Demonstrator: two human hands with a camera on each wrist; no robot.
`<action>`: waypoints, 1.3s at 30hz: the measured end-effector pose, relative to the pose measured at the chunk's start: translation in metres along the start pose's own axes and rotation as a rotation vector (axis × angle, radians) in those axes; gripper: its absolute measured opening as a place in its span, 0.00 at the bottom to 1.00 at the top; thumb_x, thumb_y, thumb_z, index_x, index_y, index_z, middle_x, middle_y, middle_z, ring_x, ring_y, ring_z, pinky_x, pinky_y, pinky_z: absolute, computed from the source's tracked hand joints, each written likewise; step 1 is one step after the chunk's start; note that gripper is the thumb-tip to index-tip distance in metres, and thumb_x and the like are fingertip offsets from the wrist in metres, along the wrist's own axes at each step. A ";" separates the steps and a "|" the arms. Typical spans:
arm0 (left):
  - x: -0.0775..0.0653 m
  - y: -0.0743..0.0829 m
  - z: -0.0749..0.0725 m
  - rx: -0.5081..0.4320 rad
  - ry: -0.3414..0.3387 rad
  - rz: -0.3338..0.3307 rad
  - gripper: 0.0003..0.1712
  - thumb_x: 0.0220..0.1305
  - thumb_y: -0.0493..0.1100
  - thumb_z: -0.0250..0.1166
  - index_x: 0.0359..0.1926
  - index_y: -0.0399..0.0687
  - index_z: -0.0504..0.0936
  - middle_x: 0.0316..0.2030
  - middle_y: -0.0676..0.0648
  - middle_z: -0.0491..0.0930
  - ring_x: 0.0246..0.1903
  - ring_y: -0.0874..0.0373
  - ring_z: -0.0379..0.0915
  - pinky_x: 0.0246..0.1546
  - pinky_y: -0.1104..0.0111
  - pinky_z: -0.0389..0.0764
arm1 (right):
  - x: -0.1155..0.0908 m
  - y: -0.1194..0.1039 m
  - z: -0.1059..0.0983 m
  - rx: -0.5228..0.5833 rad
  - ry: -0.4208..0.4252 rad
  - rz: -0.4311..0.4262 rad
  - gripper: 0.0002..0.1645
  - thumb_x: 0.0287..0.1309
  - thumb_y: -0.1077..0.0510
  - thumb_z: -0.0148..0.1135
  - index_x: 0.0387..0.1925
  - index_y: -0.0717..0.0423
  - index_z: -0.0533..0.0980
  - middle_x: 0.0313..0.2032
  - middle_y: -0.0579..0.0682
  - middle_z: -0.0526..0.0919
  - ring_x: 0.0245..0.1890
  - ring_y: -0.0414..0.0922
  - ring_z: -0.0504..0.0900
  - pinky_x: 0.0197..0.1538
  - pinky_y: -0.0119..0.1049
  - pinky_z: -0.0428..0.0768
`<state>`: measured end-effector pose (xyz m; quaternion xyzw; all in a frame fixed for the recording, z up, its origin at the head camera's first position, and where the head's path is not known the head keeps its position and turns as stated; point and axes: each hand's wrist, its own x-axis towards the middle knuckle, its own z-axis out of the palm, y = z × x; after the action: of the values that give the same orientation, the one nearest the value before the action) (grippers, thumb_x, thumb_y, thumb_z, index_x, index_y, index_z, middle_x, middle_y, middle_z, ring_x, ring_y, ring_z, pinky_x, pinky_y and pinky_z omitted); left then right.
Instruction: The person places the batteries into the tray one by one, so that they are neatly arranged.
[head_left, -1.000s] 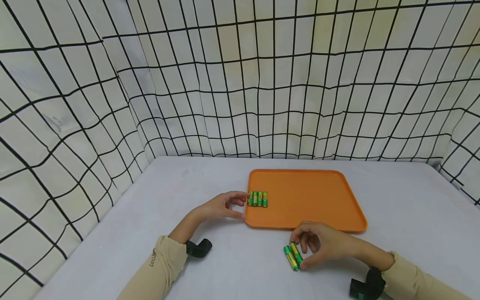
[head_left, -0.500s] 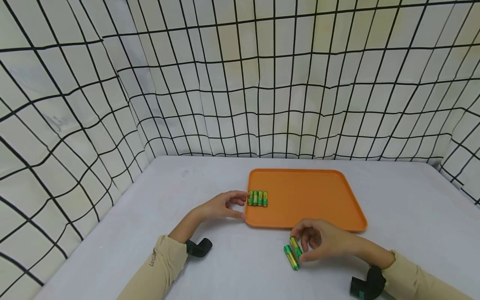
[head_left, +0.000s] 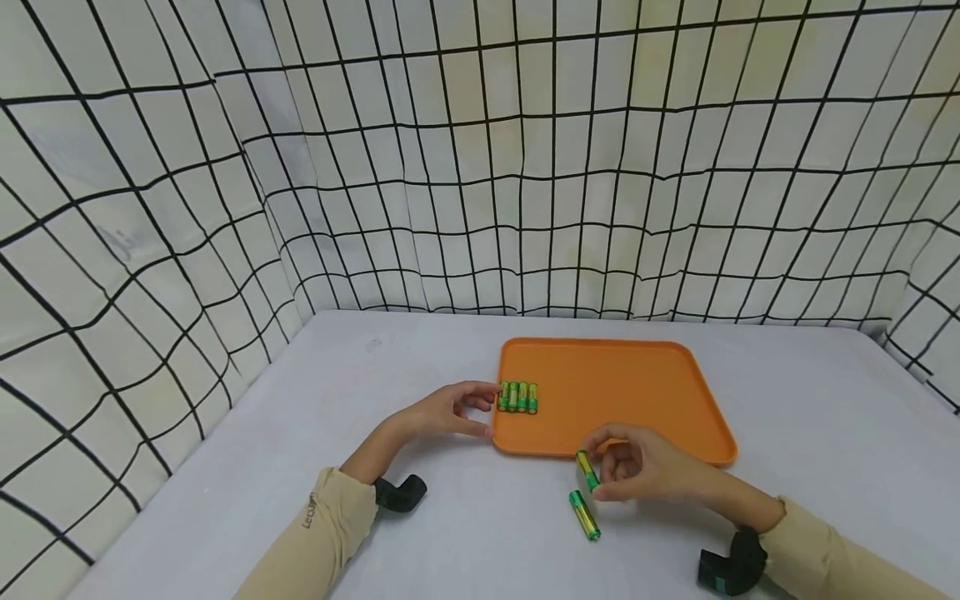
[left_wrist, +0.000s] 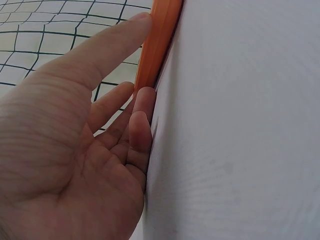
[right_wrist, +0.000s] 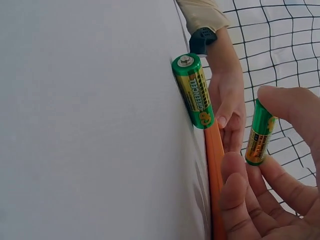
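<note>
My right hand (head_left: 652,468) pinches a green and gold AA battery (head_left: 587,470) by its ends, close to the front edge of an orange tray (head_left: 615,392). In the right wrist view, the thumb presses one end of that battery (right_wrist: 260,134) and a fingertip the other. A second battery (head_left: 584,516) lies on the table just in front of the hand. Several matching batteries (head_left: 517,397) lie side by side at the tray's left edge. My left hand (head_left: 444,411) rests beside that edge, thumb and fingertips at the rim, as the left wrist view shows the tray's rim (left_wrist: 159,47).
A white-covered table (head_left: 450,533) carries everything. Black netting (head_left: 555,175) over white sheeting rises behind the table and along both sides. Each wrist wears a black camera mount, the left mount (head_left: 401,494) and the right mount (head_left: 735,565).
My right hand has lifted one battery away from the other and carried it forward toward the tray. The left hand, the loose battery and the row have stayed in place.
</note>
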<state>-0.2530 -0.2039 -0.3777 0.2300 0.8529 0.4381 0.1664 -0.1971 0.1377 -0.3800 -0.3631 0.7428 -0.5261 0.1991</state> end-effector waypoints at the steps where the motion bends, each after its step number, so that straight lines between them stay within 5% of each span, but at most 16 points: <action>1: 0.000 -0.001 0.000 0.000 -0.002 0.004 0.39 0.58 0.44 0.73 0.68 0.45 0.68 0.60 0.45 0.73 0.57 0.53 0.70 0.51 0.65 0.68 | 0.001 0.000 0.000 -0.001 0.010 0.004 0.27 0.54 0.62 0.71 0.53 0.69 0.70 0.35 0.61 0.77 0.29 0.38 0.76 0.29 0.27 0.75; 20: -0.002 -0.006 0.003 -0.017 -0.001 0.010 0.39 0.58 0.42 0.72 0.68 0.42 0.67 0.59 0.44 0.74 0.58 0.52 0.70 0.52 0.65 0.69 | 0.027 0.006 -0.003 0.030 0.133 0.056 0.32 0.54 0.59 0.72 0.54 0.72 0.69 0.34 0.56 0.77 0.29 0.40 0.77 0.31 0.29 0.76; 31: -0.001 -0.003 0.001 -0.011 -0.001 0.002 0.38 0.59 0.43 0.72 0.69 0.44 0.67 0.60 0.45 0.74 0.58 0.53 0.70 0.52 0.66 0.69 | 0.042 0.010 -0.006 0.012 0.205 0.117 0.34 0.51 0.56 0.75 0.55 0.66 0.71 0.45 0.58 0.76 0.30 0.40 0.77 0.33 0.29 0.75; 39: 0.001 -0.003 0.000 0.009 -0.004 0.012 0.39 0.59 0.43 0.72 0.69 0.44 0.67 0.60 0.45 0.74 0.57 0.53 0.70 0.52 0.66 0.69 | 0.052 0.015 -0.010 0.018 0.256 0.160 0.36 0.50 0.53 0.76 0.56 0.63 0.70 0.38 0.55 0.78 0.28 0.43 0.77 0.31 0.32 0.76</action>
<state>-0.2550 -0.2053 -0.3805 0.2367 0.8531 0.4348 0.1646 -0.2434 0.1075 -0.3856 -0.2311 0.7840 -0.5572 0.1470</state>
